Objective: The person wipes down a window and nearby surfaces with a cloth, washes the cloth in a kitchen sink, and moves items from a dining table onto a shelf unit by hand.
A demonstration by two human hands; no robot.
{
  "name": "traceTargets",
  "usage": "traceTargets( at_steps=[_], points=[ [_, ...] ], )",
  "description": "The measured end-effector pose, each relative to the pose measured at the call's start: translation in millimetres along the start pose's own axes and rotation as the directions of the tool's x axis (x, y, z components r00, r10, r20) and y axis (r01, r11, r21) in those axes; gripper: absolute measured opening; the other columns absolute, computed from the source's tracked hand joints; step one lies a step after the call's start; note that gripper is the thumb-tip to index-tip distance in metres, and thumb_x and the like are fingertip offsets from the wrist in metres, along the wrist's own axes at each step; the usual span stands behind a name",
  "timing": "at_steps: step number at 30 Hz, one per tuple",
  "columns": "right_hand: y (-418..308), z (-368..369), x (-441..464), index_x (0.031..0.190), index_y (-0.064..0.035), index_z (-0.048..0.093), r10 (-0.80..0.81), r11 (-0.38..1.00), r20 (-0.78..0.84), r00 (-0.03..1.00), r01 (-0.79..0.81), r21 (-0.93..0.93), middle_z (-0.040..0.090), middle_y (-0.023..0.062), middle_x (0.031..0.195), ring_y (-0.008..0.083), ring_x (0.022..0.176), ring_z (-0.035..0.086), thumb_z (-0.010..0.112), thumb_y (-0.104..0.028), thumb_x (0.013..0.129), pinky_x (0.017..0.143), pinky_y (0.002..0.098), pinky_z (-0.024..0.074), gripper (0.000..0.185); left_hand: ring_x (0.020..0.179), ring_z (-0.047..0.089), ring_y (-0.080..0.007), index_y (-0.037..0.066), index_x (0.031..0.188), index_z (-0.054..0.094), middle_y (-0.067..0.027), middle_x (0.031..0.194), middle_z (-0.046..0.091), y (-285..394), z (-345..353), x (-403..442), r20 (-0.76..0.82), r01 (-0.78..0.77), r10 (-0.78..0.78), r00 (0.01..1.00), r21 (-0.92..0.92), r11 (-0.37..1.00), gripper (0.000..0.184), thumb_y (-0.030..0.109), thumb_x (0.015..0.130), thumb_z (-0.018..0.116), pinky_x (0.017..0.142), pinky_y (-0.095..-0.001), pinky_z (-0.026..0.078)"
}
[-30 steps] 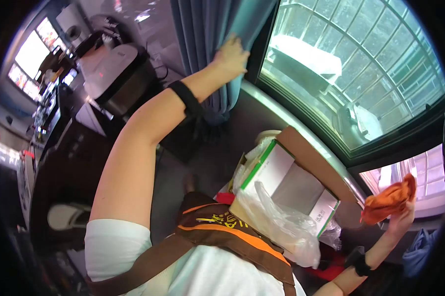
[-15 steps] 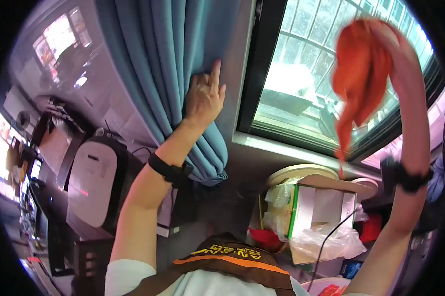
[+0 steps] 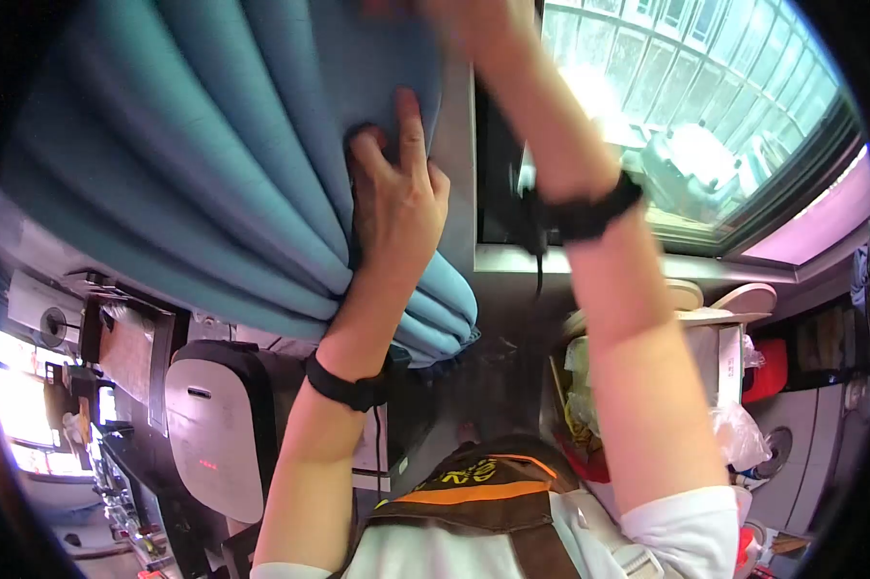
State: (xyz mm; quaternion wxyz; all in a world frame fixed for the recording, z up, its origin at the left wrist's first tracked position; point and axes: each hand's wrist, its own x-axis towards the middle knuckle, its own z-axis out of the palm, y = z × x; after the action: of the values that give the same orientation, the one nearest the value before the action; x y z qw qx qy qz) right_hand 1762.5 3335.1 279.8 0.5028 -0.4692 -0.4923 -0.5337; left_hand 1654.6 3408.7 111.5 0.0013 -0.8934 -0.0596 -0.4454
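My left hand (image 3: pixel 396 207) lies against the blue curtain (image 3: pixel 252 145), its fingers spread over the folds near the window frame. At the top edge of the view, my right hand (image 3: pixel 469 21) is smeared by motion and partly cut off. It is up by the curtain's edge, and its fingers cannot be made out. The orange cloth is not clearly visible now; whether the right hand still holds it is hidden. Each wrist wears a black band.
To the right is a window (image 3: pixel 705 125) with bars outside. Below its sill stands an open cardboard box (image 3: pixel 715 357) with plastic wrap (image 3: pixel 739 434). A white, rounded machine (image 3: pixel 213 434) is at the lower left.
My right hand has swung left from the window pane, where it held the orange cloth, to the curtain's upper edge. My left hand stays on the curtain, which now fills more of the view.
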Motion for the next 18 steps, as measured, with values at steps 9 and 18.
traceTargets(
  at_steps=[9,18],
  points=[
    [-62.1,-45.6,-370.1,0.129,0.0069,0.041,0.771,0.635,0.065,0.634,-0.772,0.004,0.041,0.0253,0.134,0.0403,0.125,0.039,0.038,-0.007,0.090,0.105,0.0416,0.0291,0.042,0.082,0.047,-0.0305,0.005,0.142,0.031,-0.0175,0.096,0.037,14.9,14.9,2.3,-0.117,-0.144,0.148,0.982,0.041,0.989,0.081,0.007,0.067,0.060,0.070,-0.0371,0.046],
    [-64.4,-76.9,-427.4,0.112,0.0025,0.055,0.838,0.542,0.469,0.279,-0.327,-0.774,0.046,0.0194,0.112,0.0331,0.098,0.046,0.052,-0.012,0.078,0.080,0.0361,0.0417,0.036,0.083,0.049,-0.0305,0.001,0.142,0.030,-0.0181,0.098,0.037,11.0,18.0,3.0,-0.115,-0.138,0.148,0.982,0.088,0.986,0.077,0.008,0.071,0.059,0.074,-0.0386,0.047]
  ],
)
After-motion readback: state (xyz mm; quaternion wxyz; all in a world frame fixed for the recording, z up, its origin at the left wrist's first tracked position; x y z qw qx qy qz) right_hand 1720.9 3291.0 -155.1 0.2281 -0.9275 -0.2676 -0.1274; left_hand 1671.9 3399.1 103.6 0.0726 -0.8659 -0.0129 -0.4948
